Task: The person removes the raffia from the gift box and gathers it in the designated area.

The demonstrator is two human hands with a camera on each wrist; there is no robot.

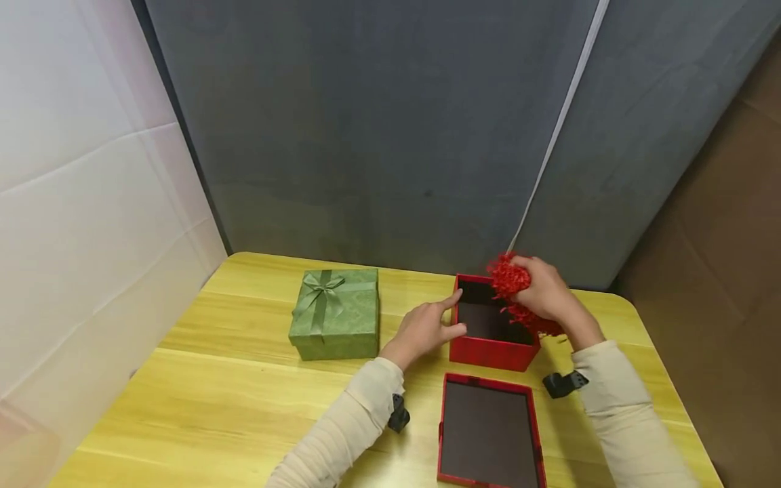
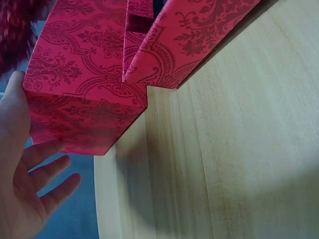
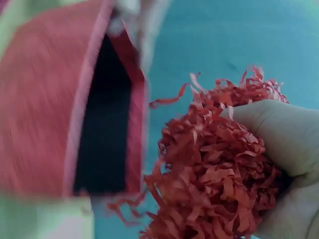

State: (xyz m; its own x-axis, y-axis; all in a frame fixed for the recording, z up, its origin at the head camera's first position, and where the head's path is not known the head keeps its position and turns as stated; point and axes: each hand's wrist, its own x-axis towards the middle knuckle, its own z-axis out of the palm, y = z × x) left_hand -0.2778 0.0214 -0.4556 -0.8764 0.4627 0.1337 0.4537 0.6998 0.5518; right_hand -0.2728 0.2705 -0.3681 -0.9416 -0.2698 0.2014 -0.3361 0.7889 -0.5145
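My right hand [image 1: 545,290] grips a bunch of red crinkled paper shreds [image 1: 511,279] above the right side of an uncovered red box [image 1: 491,354]. In the right wrist view the shreds [image 3: 209,174] bulge out of the fist, with loose strands dangling. The box's dark inside [image 3: 104,119] shows beside them. My left hand [image 1: 425,330] is at the box's left wall, thumb and fingers spread. In the left wrist view the left hand's fingers [image 2: 50,177] are extended along the patterned box side [image 2: 84,119].
The red box's lid [image 1: 488,434] lies inner side up in front of the box. To the left stands a green gift box [image 1: 342,312] with a ribbon bow. A grey partition [image 1: 366,135] rises behind the wooden table [image 1: 232,386].
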